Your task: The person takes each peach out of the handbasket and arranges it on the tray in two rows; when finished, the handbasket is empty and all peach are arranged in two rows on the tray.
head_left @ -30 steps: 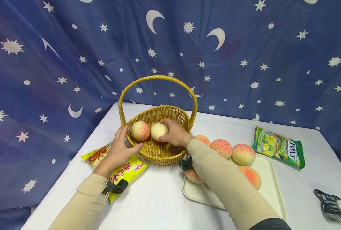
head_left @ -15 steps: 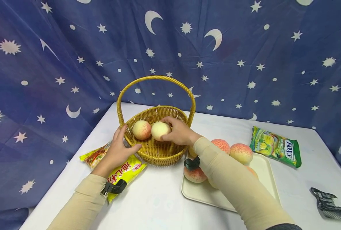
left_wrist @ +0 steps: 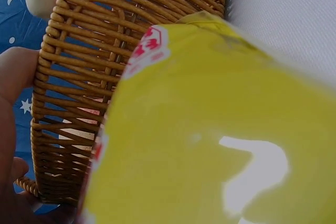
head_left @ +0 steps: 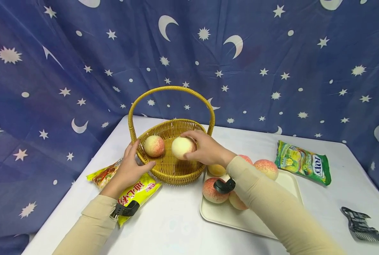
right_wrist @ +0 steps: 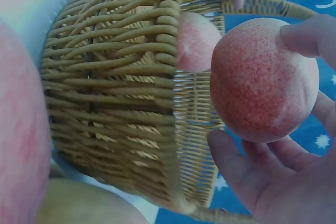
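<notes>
A yellow wicker basket [head_left: 176, 177] with a tall arched handle stands on the white table. One peach [head_left: 154, 146] lies inside it at the left. My right hand [head_left: 208, 148] holds a second peach [head_left: 182, 148] between thumb and fingers; the right wrist view shows this peach [right_wrist: 262, 82] raised around rim height, apart from the first. My left hand [head_left: 132, 171] grips the basket's left rim beside the handle base. Its thumb lies over the near rim, and in the left wrist view a digit [left_wrist: 18, 72] touches the wicker rim [left_wrist: 44, 61].
A cream tray [head_left: 240, 223] with several peaches [head_left: 215, 191] stands to the right, partly under the right forearm. A yellow food packet [head_left: 138, 193] lies below the left hand. Farther right are a green candy bag [head_left: 302, 163] and a black claw-like hair clip [head_left: 363, 225].
My right hand has drawn the held peach right and slightly up, away from the peach at the left. A gap now parts the two. My left hand stays on the rim.
</notes>
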The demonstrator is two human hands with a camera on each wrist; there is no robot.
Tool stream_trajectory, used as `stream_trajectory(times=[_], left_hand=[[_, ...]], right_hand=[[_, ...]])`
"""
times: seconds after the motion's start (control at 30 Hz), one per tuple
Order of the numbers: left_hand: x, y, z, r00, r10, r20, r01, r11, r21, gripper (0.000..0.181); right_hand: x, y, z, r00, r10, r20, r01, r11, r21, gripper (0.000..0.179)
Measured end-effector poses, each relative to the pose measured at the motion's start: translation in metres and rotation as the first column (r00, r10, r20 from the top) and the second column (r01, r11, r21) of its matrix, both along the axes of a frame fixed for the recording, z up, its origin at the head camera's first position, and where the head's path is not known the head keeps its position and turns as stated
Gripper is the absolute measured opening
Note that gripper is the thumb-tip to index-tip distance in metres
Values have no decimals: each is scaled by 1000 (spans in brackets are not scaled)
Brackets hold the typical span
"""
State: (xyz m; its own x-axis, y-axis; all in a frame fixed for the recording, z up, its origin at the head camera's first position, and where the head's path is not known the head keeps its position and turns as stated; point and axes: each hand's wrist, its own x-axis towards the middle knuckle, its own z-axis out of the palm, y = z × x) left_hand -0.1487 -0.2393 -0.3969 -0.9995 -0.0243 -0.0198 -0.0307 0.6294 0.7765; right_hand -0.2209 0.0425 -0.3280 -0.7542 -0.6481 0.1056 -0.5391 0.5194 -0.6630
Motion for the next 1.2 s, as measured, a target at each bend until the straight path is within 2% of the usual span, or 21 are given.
stream_trajectory(times=[0.2, 0.4, 0.67, 0.93, 1.2], left_hand=[[1, 0, 0, 1000, 0, -3, 0, 1000, 0, 109], [2, 0, 1, 1000, 1, -3, -1, 1000, -3, 109], [1, 1, -1, 1000, 5, -2, -5, 1000, -7, 109], [0, 1, -1, 1000, 3, 2, -3, 1000, -11, 109], [0, 0, 0, 1000, 8, 7, -8, 1000, -19, 109]], right_hand=[[11, 17, 10, 1000, 22, 5, -22, 1000, -5, 65], [23, 40, 18, 999, 11, 51, -7, 996, -90, 60], [37, 83, 26, 1000, -10, 28, 13, 992, -126, 53], [48, 130, 25, 995, -100, -18, 98, 991, -87, 54], [60, 166, 26, 977, -205, -54, 201, 977, -72, 55]])
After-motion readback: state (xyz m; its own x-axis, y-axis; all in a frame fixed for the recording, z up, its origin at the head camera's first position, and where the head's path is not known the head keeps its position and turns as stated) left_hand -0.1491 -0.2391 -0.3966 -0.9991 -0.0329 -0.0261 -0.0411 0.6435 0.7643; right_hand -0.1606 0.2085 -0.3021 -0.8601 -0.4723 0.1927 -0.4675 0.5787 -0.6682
